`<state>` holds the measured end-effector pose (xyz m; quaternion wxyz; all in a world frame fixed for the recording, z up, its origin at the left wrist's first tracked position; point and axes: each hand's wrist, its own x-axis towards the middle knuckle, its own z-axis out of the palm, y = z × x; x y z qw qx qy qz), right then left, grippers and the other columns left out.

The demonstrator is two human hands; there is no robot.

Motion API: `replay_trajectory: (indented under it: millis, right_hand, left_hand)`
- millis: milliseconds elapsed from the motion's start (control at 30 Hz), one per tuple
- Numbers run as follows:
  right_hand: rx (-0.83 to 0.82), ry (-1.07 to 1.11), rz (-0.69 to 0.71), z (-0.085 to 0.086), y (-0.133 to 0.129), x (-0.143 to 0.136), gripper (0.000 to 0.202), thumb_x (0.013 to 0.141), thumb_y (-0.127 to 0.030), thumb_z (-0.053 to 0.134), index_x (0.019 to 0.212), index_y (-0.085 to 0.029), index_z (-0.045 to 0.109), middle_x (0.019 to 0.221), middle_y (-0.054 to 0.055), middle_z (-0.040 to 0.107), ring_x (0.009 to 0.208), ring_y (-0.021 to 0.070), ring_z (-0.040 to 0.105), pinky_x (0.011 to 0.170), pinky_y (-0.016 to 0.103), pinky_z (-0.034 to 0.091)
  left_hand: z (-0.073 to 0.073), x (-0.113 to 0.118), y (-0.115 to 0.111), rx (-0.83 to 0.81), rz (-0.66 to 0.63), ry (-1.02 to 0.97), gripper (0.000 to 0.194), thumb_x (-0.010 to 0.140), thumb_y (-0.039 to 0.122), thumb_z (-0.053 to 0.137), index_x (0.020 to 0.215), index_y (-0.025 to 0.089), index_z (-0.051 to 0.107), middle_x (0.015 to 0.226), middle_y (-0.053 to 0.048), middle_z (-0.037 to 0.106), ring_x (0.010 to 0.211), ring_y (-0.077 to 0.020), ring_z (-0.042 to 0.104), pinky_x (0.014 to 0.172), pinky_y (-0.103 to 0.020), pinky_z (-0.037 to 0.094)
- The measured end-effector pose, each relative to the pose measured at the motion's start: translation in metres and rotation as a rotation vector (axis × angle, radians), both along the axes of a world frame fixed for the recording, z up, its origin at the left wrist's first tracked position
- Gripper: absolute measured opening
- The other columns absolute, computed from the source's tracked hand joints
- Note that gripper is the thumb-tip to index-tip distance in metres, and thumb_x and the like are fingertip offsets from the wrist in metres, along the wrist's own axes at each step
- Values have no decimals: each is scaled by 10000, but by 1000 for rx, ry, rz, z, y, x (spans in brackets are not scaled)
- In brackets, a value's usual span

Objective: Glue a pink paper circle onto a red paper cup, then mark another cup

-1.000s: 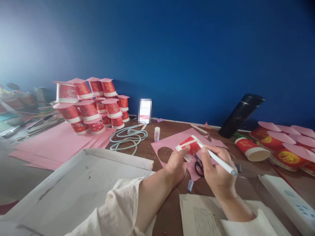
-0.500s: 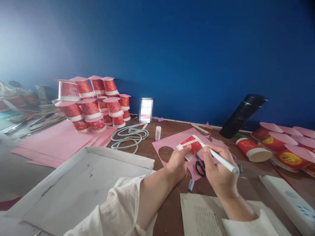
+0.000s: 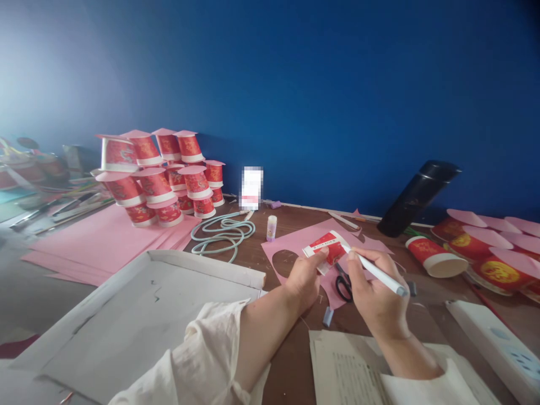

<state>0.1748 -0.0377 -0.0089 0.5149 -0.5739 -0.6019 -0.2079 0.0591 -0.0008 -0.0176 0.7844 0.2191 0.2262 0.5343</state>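
My left hand [image 3: 304, 279] is closed on a red-and-white printed piece [image 3: 322, 245] that looks cut from a paper cup, thumb on top. My right hand [image 3: 378, 293] grips a white marker pen [image 3: 382, 277] slantwise, its tip at the right edge of the printed piece. Below both lies a sheet of pink paper [image 3: 291, 239] with a round hole cut out. Black-handled scissors [image 3: 343, 288] rest on that sheet, partly hidden by my right hand. A small grey-blue cap [image 3: 328, 316] lies on the table nearer to me.
Red paper cups [image 3: 154, 185] with pink discs stand stacked at left, on pink sheets [image 3: 84, 242]. A glue stick [image 3: 271, 228], coiled cable [image 3: 223, 233], and white box lid [image 3: 126, 326] lie nearby. Rightward are a black flask [image 3: 417, 199], a tipped cup [image 3: 432, 256], and a power strip [image 3: 498, 343].
The marker's tip has shifted slightly down along the edge of the printed piece. Both hands keep their holds, and the whole view has moved a few pixels.
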Motion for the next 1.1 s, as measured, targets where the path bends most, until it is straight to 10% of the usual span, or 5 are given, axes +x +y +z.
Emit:
replay_trajectory:
  millis: [1100]
  right_hand:
    - [-74,43,71,-2,-3,-7,187,895,-376,580,890,-200,644,839,62,727,813,213,675,792,371,519]
  left_hand:
    - [8,-4,-3,-47,-5,15,256,649,298,807,824,133,718,834,-92,731,934,-273,676,980,-400,427]
